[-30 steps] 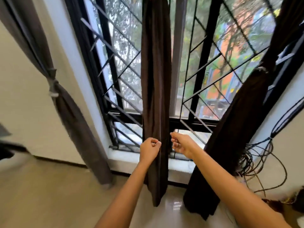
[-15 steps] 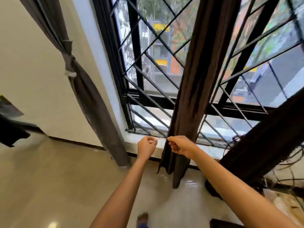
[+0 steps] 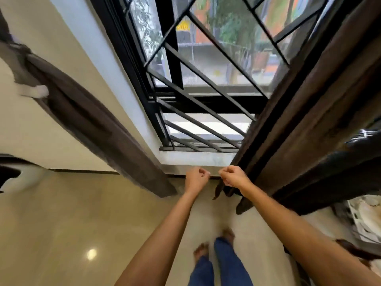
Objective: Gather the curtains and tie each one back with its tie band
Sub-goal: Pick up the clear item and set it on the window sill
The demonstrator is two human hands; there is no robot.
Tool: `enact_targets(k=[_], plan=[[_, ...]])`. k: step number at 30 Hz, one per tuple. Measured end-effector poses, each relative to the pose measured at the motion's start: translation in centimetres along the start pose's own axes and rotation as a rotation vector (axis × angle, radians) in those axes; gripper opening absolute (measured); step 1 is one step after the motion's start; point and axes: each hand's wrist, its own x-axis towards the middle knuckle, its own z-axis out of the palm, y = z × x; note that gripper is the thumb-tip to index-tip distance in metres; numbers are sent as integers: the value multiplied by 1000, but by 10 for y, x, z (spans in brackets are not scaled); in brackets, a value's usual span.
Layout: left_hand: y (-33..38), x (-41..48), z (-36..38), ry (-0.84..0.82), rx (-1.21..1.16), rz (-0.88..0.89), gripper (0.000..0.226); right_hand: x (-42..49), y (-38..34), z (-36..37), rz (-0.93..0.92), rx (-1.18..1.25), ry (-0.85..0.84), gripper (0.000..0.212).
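Left hand: we are seeing the left hand [image 3: 196,178] curled into a loose fist, fingers folded toward the palm, hovering just left of the right hand; whether it is pinching anything we cannot tell, and it is not touching the curtain cloth.

Right hand: we are seeing the right hand [image 3: 234,176] closed in a fist right at the left edge of the middle curtain, near its lower end; the fingers are bunching against the dark fabric, though how much cloth they are gripping is hidden from us.

Middle curtain: the middle curtain [image 3: 305,112] is hanging in long brown folds from the upper right down to the floor, loose, with its hem lying just below the right wrist.

Left curtain: the left curtain [image 3: 99,129] is hanging gathered against the cream wall, and its tie band [image 3: 34,92] is wrapping it near the left edge, showing a pale end.

Right curtain: we are making out a darker curtain [image 3: 350,168] behind the middle one at the right edge; it is too blurred to say how it is bound.

Window: the black window grille [image 3: 195,100] is standing between the left and middle curtains, above a pale sill [image 3: 195,159].

Floor: we are looking down at a glossy floor [image 3: 61,223] with the person's bare feet [image 3: 214,242] and blue trouser legs between the forearms.
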Motion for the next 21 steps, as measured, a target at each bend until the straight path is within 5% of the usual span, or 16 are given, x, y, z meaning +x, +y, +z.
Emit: enact_targets(k=[11, 21], plan=[[-58, 149, 99, -89, -23, -181, 24, 175, 83, 6, -7, -204, 12, 17], [-101, 284, 211, -170, -236, -360, 50, 295, 148, -16, 50, -266, 54, 15]])
